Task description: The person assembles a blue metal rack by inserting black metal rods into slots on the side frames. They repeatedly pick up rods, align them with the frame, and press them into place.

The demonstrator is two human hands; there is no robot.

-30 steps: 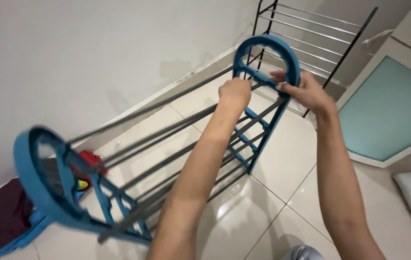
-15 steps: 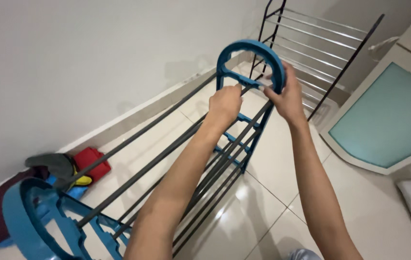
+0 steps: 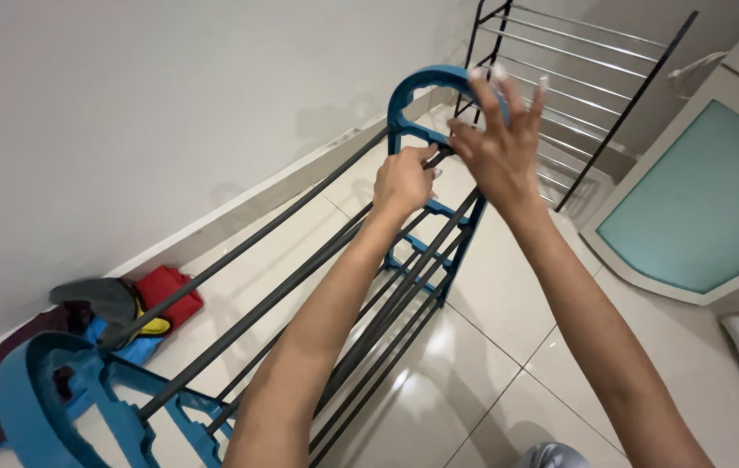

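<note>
The rack (image 3: 317, 286) lies on the floor (image 3: 508, 347) along the wall (image 3: 127, 113); clothes (image 3: 127, 312) at 9 o'clock, a second rack (image 3: 577, 78) at 1 o'clock.

Home: tiled floor (image 3: 508, 286); shoe rack (image 3: 361, 269); clothes (image 3: 140, 303).

Your right hand (image 3: 499, 143) has let go: a second ago its fingers were curled on the blue end frame (image 3: 426, 95) of the shoe rack, and now they are spread, fingertips up, the arch just beyond them. Your left hand (image 3: 404, 178) has slid off the frame's edge and now closes its fingers on the dark rods (image 3: 300, 260) just below the arch. The blue frame at the near end (image 3: 58, 407) now sits lower, and the red cloth (image 3: 166, 290) beside it has come into sight.
</note>
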